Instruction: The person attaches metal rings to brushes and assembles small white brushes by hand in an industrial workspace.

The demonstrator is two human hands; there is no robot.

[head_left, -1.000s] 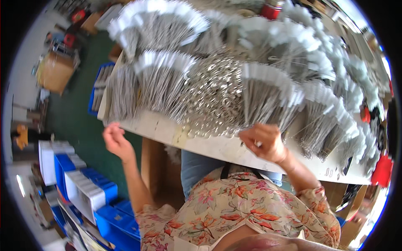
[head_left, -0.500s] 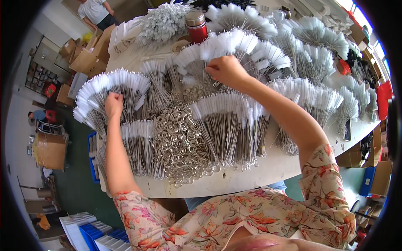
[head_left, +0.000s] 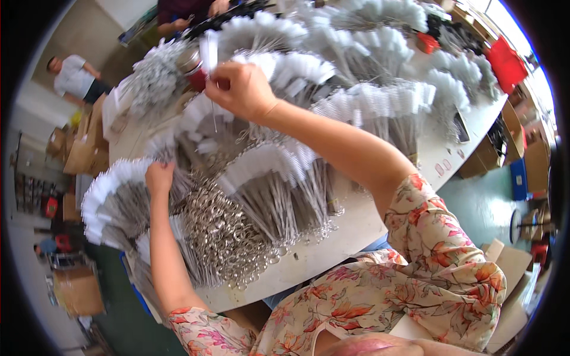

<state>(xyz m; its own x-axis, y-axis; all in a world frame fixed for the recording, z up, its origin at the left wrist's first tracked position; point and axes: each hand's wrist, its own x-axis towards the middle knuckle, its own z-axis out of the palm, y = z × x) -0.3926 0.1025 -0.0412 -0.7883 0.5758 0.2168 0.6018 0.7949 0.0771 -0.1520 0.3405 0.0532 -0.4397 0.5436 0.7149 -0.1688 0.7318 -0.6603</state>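
My right hand (head_left: pixel 242 90) is raised over the table, its fingers pinched round one thin wire brush (head_left: pixel 209 52). The brush stands nearly upright, white bristles at the top and bare wire stem below the hand. At the left, my left hand (head_left: pixel 159 178) is closed beside a fan of white-bristled brushes (head_left: pixel 98 204); what its fingers hold is hidden. A heap of silver metal rings (head_left: pixel 219 234) lies to the right of my left forearm. Right of the rings, a row of brushes (head_left: pixel 267 169) stands with bristles up.
More brush bundles (head_left: pixel 380 110) cover the far and right parts of the white table (head_left: pixel 350 237). A red flask (head_left: pixel 197 76) stands behind my right hand. Beyond the table are another person's hands (head_left: pixel 218 7) and a person in a white shirt (head_left: pixel 76 74). Cardboard boxes (head_left: pixel 89 139) stand at left.
My right hand has come up from the middle fan of brushes and moved left with one brush in it. My left hand has shifted to the right side of the left fan. The view has turned.
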